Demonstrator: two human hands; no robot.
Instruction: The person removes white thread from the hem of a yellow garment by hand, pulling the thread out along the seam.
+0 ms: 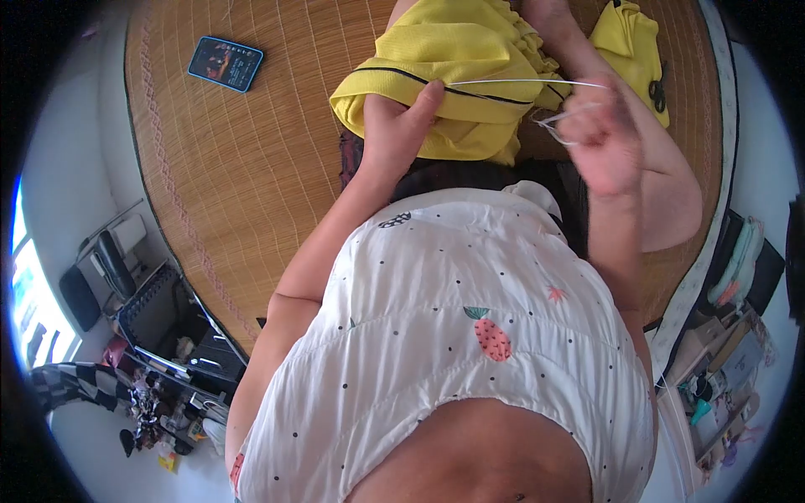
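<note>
Two hands are yours here, and they work as a pair. Your left hand (402, 134) is clamped on the yellow cloth (470, 50), thumb on top and the other fingers mostly hidden by the fabric; that grip seems meant to steady the cloth where the thread meets it. Your right hand (604, 138) is curled shut on the white thread (520, 81), well to the right of the left one, so a single strand runs nearly straight between them, probably to keep it taut. Slack loops of the same thread hang beside your right fingers. The hand is blurred, so you cannot tell whether it also has a needle.

The yellow cloth is bunched over your lap, likely because your legs give it something to rest against. One dark line (402, 74) crosses it, passing close to your left thumb.

Count two yellow pieces in all: the one in your lap and a second yellow piece (625, 42) on the mat, beyond your right leg. One pair of black scissors (658, 96) sits at that piece's edge, on your right hand's side, which looks handy for reaching. One phone (225, 64) lies face up at the far left of the one woven mat (251, 168), well apart from the thread and both yellow pieces.
</note>
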